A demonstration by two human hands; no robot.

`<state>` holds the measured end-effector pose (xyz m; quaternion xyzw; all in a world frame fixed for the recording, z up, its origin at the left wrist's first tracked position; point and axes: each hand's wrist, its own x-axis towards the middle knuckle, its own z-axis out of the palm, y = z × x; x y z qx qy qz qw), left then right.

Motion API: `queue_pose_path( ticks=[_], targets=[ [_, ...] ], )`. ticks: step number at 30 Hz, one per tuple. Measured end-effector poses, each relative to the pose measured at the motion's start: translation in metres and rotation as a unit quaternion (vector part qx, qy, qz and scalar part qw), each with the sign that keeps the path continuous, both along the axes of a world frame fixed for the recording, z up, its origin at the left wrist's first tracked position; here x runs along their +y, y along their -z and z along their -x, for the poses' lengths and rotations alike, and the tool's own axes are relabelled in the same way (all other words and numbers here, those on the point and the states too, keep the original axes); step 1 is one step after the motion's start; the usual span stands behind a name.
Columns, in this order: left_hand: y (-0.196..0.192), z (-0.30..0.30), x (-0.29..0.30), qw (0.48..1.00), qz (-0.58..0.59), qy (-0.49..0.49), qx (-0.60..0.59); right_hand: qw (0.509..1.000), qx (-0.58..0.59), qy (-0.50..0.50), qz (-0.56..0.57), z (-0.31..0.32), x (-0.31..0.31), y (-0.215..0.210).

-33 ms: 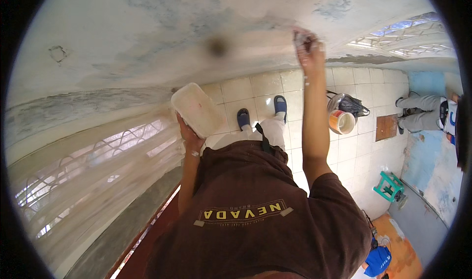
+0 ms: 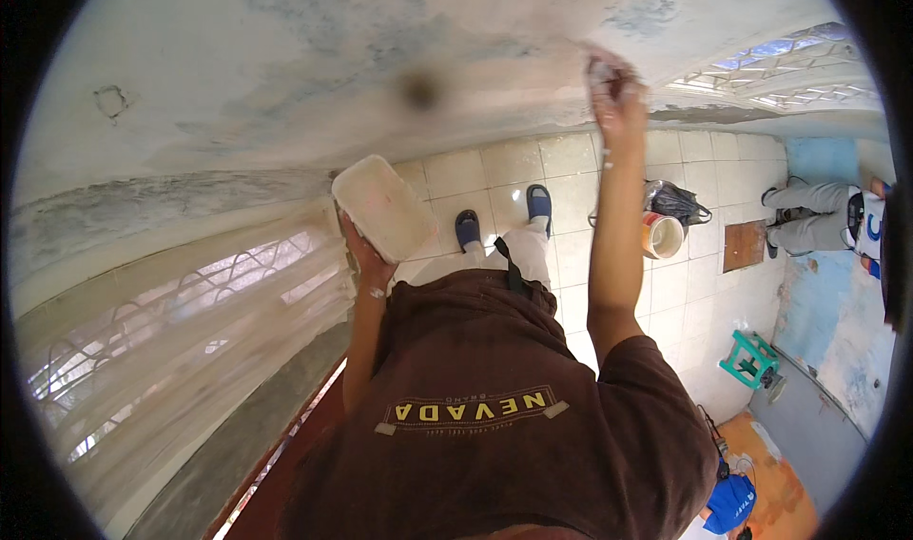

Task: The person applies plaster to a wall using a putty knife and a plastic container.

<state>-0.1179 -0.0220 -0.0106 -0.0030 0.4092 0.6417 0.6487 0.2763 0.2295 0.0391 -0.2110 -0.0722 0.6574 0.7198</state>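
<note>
Our left hand [image 2: 366,259] grips white plastic tub [image 2: 383,207] from below; right hand [image 2: 613,83] clutches small tool, unclear, pressed to mottled wall [image 2: 285,55].

shirt: dark brown short-sleeved T-shirt [image 2: 495,416] with yellow lettering | trousers: light, whitish [image 2: 495,259] | footwear: blue slip-on sandals [image 2: 539,200] | forearms: bare

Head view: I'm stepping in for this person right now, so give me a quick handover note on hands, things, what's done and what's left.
Left hand holds a pale rectangular tub at chest height. Right hand is raised, pressing a small tool, too blurred to identify, against the wall. A bucket stands on the tiled floor below. Done: the wall looks mostly pale and coated. Left: blotchy grey-blue patches and a dark spot show.
</note>
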Motion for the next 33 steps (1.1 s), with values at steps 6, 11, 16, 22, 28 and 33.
queue_pose_path(
  ticks=[6,11,16,22,28,33],
  targets=[
    [-0.01,-0.039,0.043,0.949,-0.266,0.123,0.115,0.962,-0.199,0.186,-0.021,-0.064,-0.081,-0.122],
    [-0.031,-0.083,0.091,0.97,-0.116,0.167,-0.131,0.882,-0.47,0.041,0.008,0.009,-0.167,-0.129],
    [-0.056,-0.132,0.104,0.972,-0.145,0.175,-0.051,0.711,-0.697,-0.067,-0.054,0.061,-0.182,-0.112],
    [-0.032,-0.172,0.105,0.977,-0.181,0.098,0.053,0.532,-0.843,-0.009,-0.072,0.09,-0.175,-0.097],
    [-0.033,-0.174,0.1,0.968,-0.215,0.121,-0.055,0.634,-0.768,-0.035,-0.079,0.086,-0.167,-0.12],
    [-0.046,-0.183,0.096,0.972,-0.174,0.107,-0.114,0.502,-0.854,-0.028,-0.139,0.102,-0.166,-0.103]
  ],
)
